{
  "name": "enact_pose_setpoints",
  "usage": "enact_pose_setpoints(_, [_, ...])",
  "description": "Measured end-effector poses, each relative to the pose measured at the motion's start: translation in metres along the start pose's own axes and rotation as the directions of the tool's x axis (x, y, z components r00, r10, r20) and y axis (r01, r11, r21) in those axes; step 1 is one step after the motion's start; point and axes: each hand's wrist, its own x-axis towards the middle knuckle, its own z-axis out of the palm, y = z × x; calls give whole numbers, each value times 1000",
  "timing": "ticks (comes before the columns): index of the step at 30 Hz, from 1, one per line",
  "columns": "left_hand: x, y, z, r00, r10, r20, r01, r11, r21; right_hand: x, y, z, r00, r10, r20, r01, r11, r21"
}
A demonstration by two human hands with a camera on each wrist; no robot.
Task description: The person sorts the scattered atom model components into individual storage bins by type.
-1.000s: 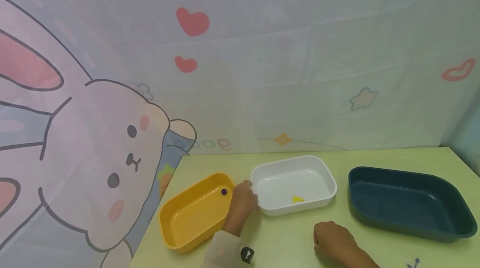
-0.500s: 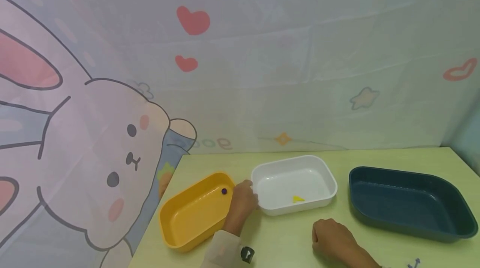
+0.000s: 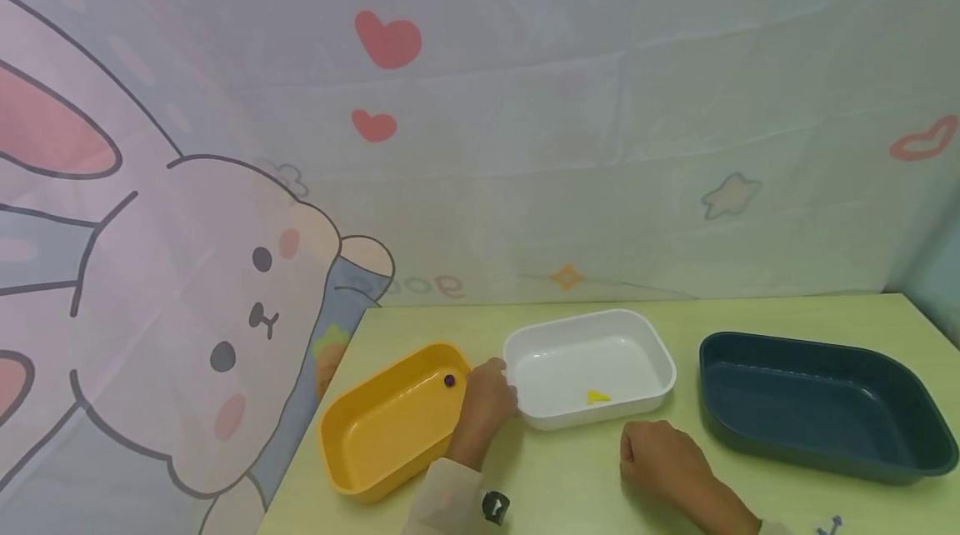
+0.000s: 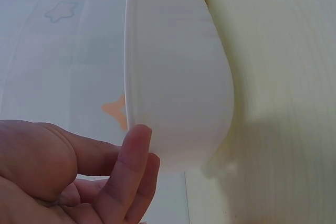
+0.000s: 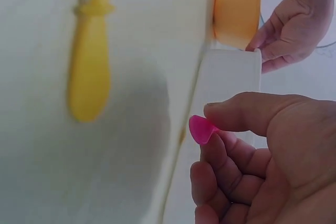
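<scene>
My left hand (image 3: 489, 397) holds the left end of the white tray (image 3: 536, 420); the left wrist view shows the fingers (image 4: 134, 153) at its rim. In front of that tray, my right hand (image 3: 663, 464) hovers near the near wall. Its thumb and index finger pinch a small curved bright pink piece (image 5: 201, 129), seen in the right wrist view but hidden in the head view. Inside the white tray lies a small yellow piece (image 3: 597, 397).
A yellow tray (image 3: 352, 489) stands at left with a small dark purple ball (image 3: 449, 381) in it. The dark teal tray (image 3: 810, 447) is at right. A yellow-handled tool (image 5: 90, 66) lies on the table in the right wrist view. A printed cloth (image 3: 525, 143) hangs behind.
My right hand has shifted slightly forward and left, toward the white tray. The left hand stays at the tray's end, and the trays have kept their places.
</scene>
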Motion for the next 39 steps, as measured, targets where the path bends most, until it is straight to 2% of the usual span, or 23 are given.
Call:
enact_pose_setpoints(8, [0, 1, 0, 1000, -22, 6, 22, 1000, 3, 13, -1, -11, 999, -30, -40, 29, 1000, -5])
enact_pose_setpoints(15, [-1, 4, -3, 1000, -10, -8, 10, 1000, -1, 28, -8, -31, 991, -86, -102, 88, 996, 18])
enact_pose_setpoints(23, [0, 2, -1, 1000, -30, 7, 30, 999, -12, 39, -13, -41, 990, -84, -116, 87, 996, 22])
enact_pose_setpoints(30, [2, 1, 1, 999, -33, 9, 34, 999, -13, 46, -19, -48, 978, -116, -173, 119, 993, 9])
enact_pose_setpoints(39, [3, -3, 2, 1000, 7, -14, -7, 1000, -3, 56, -19, -56, 982, -87, -165, 91, 996, 20])
